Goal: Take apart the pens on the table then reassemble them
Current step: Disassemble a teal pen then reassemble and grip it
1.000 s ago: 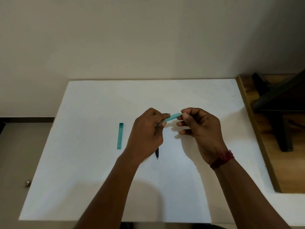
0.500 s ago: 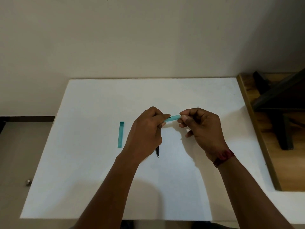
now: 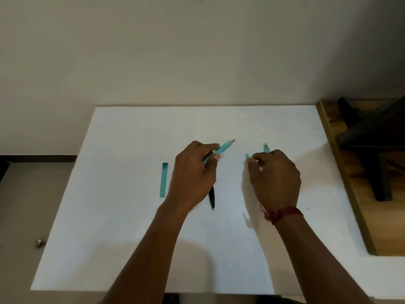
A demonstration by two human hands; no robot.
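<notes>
Bench: white bench (image 3: 114, 249) below us, pale wall (image 3: 197, 51) beyond.
Black pen: black pen (image 3: 211, 197) lies on the bench, half under our left hand (image 3: 195, 172).
Teal strip: teal strip (image 3: 163, 179) lies flat, apart to the left.
Left hand: curled round the teal barrel (image 3: 224, 148), which is lifted off the bench.
Right hand: right hand (image 3: 274, 172) pinches a small teal piece (image 3: 247, 155), apart from the barrel.
Handling: we judge the parts light, stiff, slick plastic; grip mid-barrel.
Writing: none we can read.

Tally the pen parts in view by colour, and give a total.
Teal: 4 – flat teal plastic strip on the white table, teal plastic barrel in the left hand, short teal piece and upright teal piece at the right hand (perhaps one part).
Black: 1 – black pen, partly hidden by the left hand.
Total: 5
</notes>
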